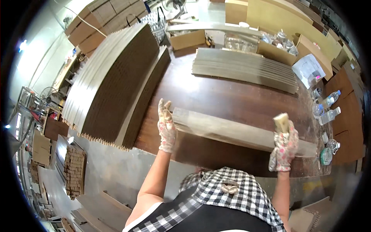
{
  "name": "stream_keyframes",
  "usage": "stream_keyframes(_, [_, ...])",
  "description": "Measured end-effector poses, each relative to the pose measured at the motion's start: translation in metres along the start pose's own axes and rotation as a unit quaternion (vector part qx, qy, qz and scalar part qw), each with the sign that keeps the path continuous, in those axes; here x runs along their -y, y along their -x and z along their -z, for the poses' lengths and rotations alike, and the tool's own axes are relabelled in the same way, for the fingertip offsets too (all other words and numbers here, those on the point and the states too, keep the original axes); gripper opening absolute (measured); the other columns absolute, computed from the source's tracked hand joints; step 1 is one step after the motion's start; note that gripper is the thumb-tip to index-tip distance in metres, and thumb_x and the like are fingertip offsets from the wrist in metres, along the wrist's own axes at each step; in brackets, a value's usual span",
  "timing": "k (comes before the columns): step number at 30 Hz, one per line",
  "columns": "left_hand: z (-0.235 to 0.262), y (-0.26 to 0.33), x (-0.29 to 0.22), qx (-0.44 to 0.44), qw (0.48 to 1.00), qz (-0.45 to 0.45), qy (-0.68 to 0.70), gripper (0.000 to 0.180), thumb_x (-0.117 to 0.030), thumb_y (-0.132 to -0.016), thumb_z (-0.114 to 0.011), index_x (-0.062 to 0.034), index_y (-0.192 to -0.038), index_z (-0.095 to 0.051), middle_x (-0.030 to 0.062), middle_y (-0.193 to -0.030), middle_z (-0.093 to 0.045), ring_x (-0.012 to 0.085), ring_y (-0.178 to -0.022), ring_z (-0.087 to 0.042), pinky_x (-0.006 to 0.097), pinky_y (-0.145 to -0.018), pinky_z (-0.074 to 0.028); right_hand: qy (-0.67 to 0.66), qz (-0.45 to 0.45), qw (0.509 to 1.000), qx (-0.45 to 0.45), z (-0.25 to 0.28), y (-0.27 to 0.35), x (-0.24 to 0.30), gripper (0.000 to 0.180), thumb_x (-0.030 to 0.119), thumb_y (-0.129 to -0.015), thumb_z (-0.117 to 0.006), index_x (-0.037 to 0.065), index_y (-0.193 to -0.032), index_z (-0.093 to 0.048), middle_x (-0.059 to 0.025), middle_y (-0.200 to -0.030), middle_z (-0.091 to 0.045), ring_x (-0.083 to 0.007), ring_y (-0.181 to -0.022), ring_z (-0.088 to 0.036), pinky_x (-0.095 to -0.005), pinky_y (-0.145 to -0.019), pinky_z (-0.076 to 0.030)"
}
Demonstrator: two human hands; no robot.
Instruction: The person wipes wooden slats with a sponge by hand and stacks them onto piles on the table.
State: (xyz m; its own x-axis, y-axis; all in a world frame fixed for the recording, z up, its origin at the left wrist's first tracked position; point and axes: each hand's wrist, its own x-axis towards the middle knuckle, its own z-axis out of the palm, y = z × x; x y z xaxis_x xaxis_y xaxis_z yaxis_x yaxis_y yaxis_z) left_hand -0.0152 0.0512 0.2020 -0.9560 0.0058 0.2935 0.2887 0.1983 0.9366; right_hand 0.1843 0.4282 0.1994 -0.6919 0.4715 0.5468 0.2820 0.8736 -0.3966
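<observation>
A long, narrow grey wood-look board (228, 127) lies across the brown table in front of me, slightly blurred. My left hand (167, 129), in a white glove with pink dots and stained fingertips, is at the board's left end. Its fingers are stretched out and hold nothing; whether the palm touches the board I cannot tell. Over the board's right part, my right hand (285, 149), in a matching glove, is closed around a cream-coloured block (281, 120), perhaps a sponge or brush head. The block points up and away from me.
Tall grey boards (116, 77) stand stacked at the table's left. A row of grey strips (243, 67) lies at the back. Plastic bottles (330, 116), a jar with a green label (325, 156) and a paper sheet (308, 69) line the right edge. Cardboard boxes (276, 53) stand behind.
</observation>
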Motion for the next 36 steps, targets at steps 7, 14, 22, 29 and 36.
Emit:
stream_keyframes(7, [0.003, 0.003, 0.011, -0.053, 0.969, 0.063, 0.231, 0.073, -0.056, -0.103, -0.034, -0.0139, -0.158, -0.012, 0.0177, -0.152, -0.035, 0.0284, -0.123, -0.052, 0.040, -0.104, -0.041, -0.217, 0.166, 0.962, 0.004, -0.107, 0.004, 0.177, 0.052, 0.017, -0.083, -0.069, -0.007, -0.127, -0.054, -0.0247, -0.108, -0.062, -0.0405, -0.102, -0.059, -0.0503, -0.087, -0.049])
stream_keyframes(14, [0.035, -0.002, 0.022, -0.069, 0.873, 0.204, 0.438, 0.080, -0.063, -0.100, -0.034, -0.0035, -0.152, -0.026, 0.0165, -0.151, -0.039, 0.0320, -0.134, -0.044, 0.044, -0.114, -0.034, -0.211, 0.215, 0.940, 0.160, -0.166, 0.012, 0.329, 0.069, 0.025, -0.093, -0.061, 0.002, -0.150, -0.031, -0.0295, -0.131, -0.051, -0.0466, -0.114, -0.055, -0.0580, -0.091, -0.047])
stream_keyframes(22, [0.042, 0.003, 0.042, -0.114, 0.960, -0.061, 0.249, 0.055, -0.033, -0.104, -0.042, -0.0004, -0.147, -0.033, 0.0153, -0.138, -0.050, 0.0253, -0.130, -0.047, 0.041, -0.111, -0.037, -0.585, 0.067, 0.797, 0.134, -0.144, -0.014, 0.297, 0.066, 0.016, -0.091, -0.065, 0.005, -0.149, -0.035, -0.0144, -0.101, -0.063, -0.0198, -0.090, -0.064, -0.0334, -0.079, -0.054])
stream_keyframes(29, [-0.043, -0.002, -0.040, 0.307, 0.897, -0.268, -0.172, 0.052, -0.025, -0.090, -0.066, -0.0032, -0.135, -0.053, 0.0163, -0.139, -0.052, 0.0350, -0.135, -0.042, 0.044, -0.112, -0.035, -0.585, -0.145, 0.797, 0.040, -0.055, -0.024, 0.117, 0.053, 0.020, -0.096, -0.062, 0.003, -0.142, -0.042, -0.0134, -0.106, -0.062, -0.0196, -0.089, -0.065, -0.0312, -0.079, -0.057])
stream_keyframes(36, [-0.105, 0.005, -0.056, 0.479, 0.785, -0.271, -0.284, 0.065, -0.019, -0.074, -0.078, -0.0056, -0.133, -0.053, 0.0152, -0.124, -0.060, 0.0361, -0.118, -0.055, 0.046, -0.103, -0.042, -0.123, -0.254, 0.942, -0.183, 0.059, -0.023, -0.168, 0.054, 0.013, -0.097, -0.061, 0.004, -0.146, -0.039, -0.0154, -0.122, -0.061, -0.0188, -0.100, -0.064, -0.0313, -0.087, -0.055])
